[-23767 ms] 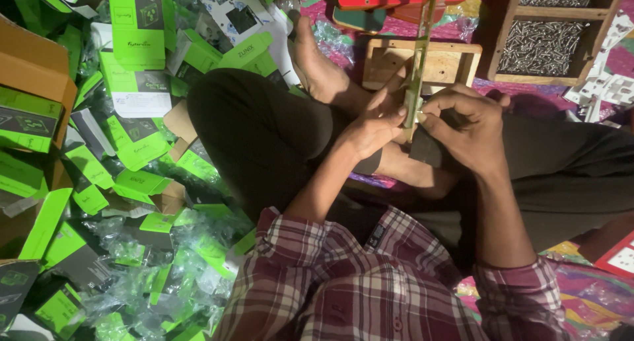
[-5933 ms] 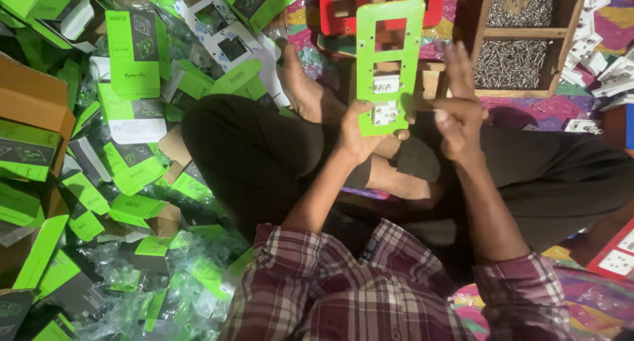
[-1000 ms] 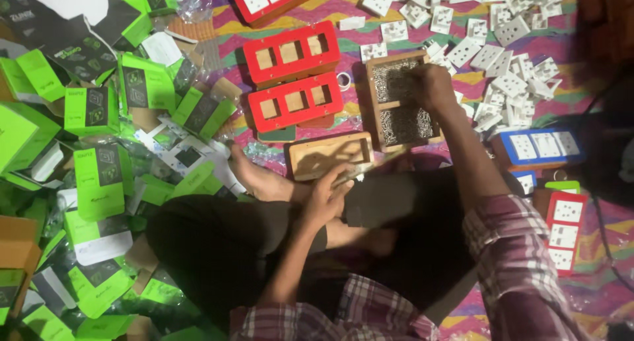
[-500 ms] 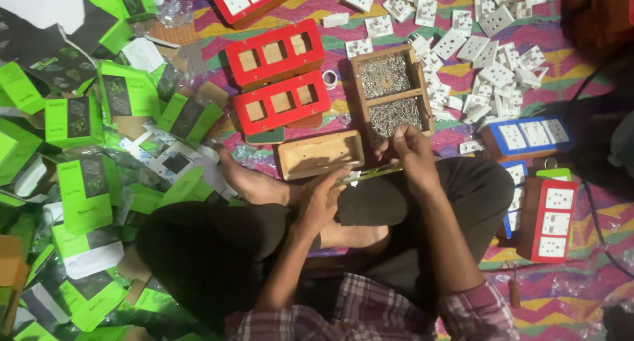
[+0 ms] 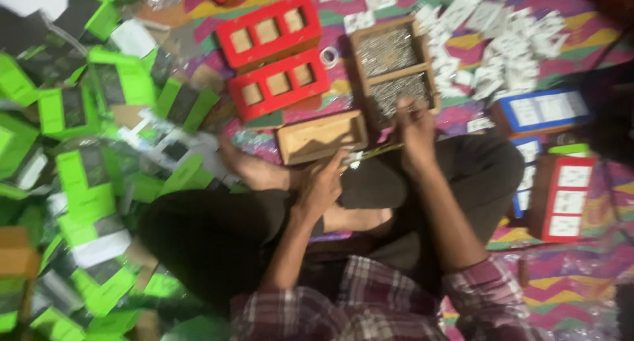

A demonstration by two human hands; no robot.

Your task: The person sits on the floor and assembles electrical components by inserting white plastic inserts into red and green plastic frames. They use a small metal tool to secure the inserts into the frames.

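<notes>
I sit cross-legged on a patterned mat. My left hand (image 5: 325, 182) grips the near end of a thin green frame plate (image 5: 376, 152) seen edge-on above my lap. My right hand (image 5: 415, 131) is closed on the plate's far end, just below a wooden two-compartment tray of small metal screws (image 5: 395, 70). An empty wooden tray (image 5: 321, 137) lies right beyond my left hand. The picture is blurred, so small parts in my fingers cannot be made out.
Two red frames with square openings (image 5: 274, 53) lie beyond the trays. A heap of green and black cartons (image 5: 86, 156) fills the left. White switch pieces (image 5: 508, 40) are scattered at the upper right. Red and blue boxed panels (image 5: 561, 182) stand at the right.
Earlier I held the green plate upright before me. My right hand went out to the screw tray and has come back to the plate, which now lies flat over my lap. The view has tilted down.
</notes>
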